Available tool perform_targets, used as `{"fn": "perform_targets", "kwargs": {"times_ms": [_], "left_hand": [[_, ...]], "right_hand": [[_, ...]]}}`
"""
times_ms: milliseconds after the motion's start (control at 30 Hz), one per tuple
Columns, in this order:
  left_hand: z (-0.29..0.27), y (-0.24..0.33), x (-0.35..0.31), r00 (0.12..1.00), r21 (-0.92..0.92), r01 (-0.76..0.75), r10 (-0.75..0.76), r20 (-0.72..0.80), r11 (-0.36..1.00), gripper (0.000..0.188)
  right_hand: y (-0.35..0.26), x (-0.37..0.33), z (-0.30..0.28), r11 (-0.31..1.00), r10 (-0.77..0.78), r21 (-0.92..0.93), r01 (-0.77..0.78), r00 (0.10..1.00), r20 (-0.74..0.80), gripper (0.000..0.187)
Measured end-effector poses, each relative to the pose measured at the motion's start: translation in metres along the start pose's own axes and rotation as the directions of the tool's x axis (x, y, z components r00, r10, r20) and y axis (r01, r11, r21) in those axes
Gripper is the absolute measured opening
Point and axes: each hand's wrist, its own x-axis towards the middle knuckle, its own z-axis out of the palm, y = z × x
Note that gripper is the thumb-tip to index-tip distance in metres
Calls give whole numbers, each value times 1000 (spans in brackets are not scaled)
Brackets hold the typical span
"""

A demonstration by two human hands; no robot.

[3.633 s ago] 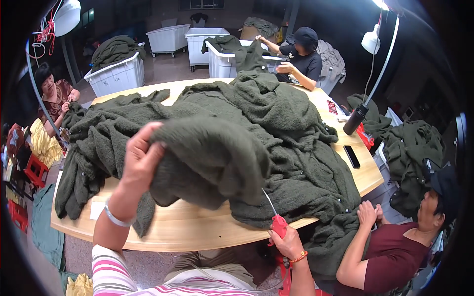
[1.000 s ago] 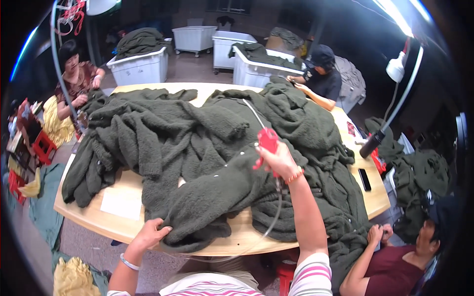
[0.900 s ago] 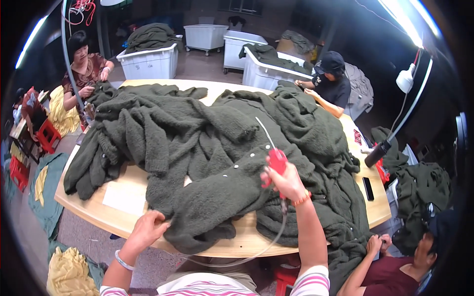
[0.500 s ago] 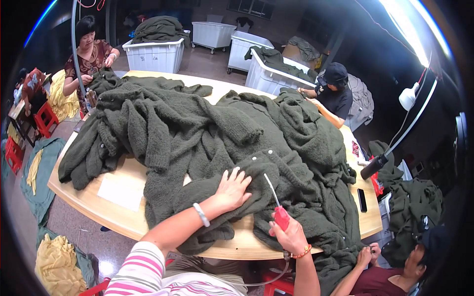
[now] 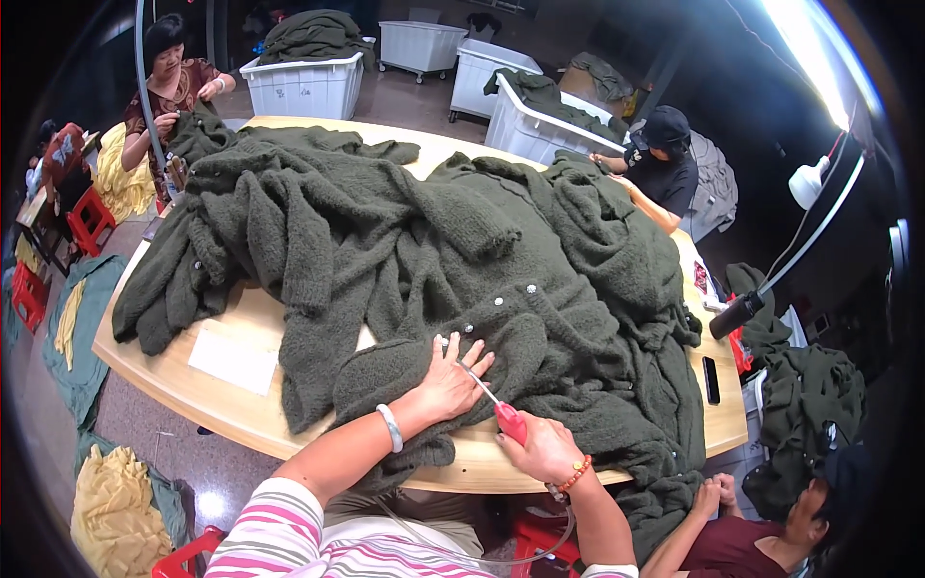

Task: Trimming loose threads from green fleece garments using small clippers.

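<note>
Bare table (image 5: 222, 405) along the near left edge beside a paper sheet (image 5: 231, 361); heaped green knitwear (image 5: 405, 231) blocks everything beyond

Dark green fuzzy cardigan (image 5: 501, 337) with a row of pale buttons, spread flat and rumpled at the table's (image 5: 241, 405) near edge. Red-handled tool (image 5: 493, 405) with thin metal tip lies slanted on it, near the buttons.

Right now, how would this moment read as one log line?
left hand: flat on dark green sweater | right hand: holds red-handled tool, tip on sweater | wooden table
</note>
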Motion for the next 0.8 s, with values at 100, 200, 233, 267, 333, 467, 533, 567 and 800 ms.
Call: {"fn": "perform_targets", "kwargs": {"times_ms": [100, 200, 233, 267, 333, 467, 533, 567, 800], "left_hand": [[1, -1, -2, 999, -72, -12, 9, -42, 997, 53], [-11, 0, -1, 993, -99, 21, -32, -112, 995, 46], [-9, -4, 3, 993, -100, 17, -28, -118, 995, 46], [-5, -11, 9, 972, -423, 79, -164, -167, 902, 41], [-5, -14, 26, 843, -811, 97, -481, -241, 577, 27], [-10, -23, 54, 830, -775, 181, -517, -209, 605, 27], [0, -26, 62, 817, -597, 318, -533, -221, 736, 24], [6, -29, 62, 818, -600, 315, -531, -222, 735, 24], [28, -30, 41, 858, -606, 199, -436, -272, 770, 12]], "right_hand": [[3, 4, 3, 999, -25, 23, 25, 1000, -17, 38], [12, 4, 6, 998, 24, 55, -22, 999, -44, 38], [17, 3, 9, 998, 26, 52, -24, 998, -50, 38], [24, 1, 11, 991, 41, 129, -33, 997, -62, 37], [28, -5, 15, 960, 78, 274, -51, 993, -88, 35], [23, -4, 11, 959, 92, 279, -55, 988, -122, 35], [23, 0, 9, 968, 109, 236, -80, 988, -112, 35], [23, 1, 7, 969, 112, 234, -83, 987, -115, 35], [13, 7, -4, 996, 70, 59, -63, 991, -118, 37]]}}
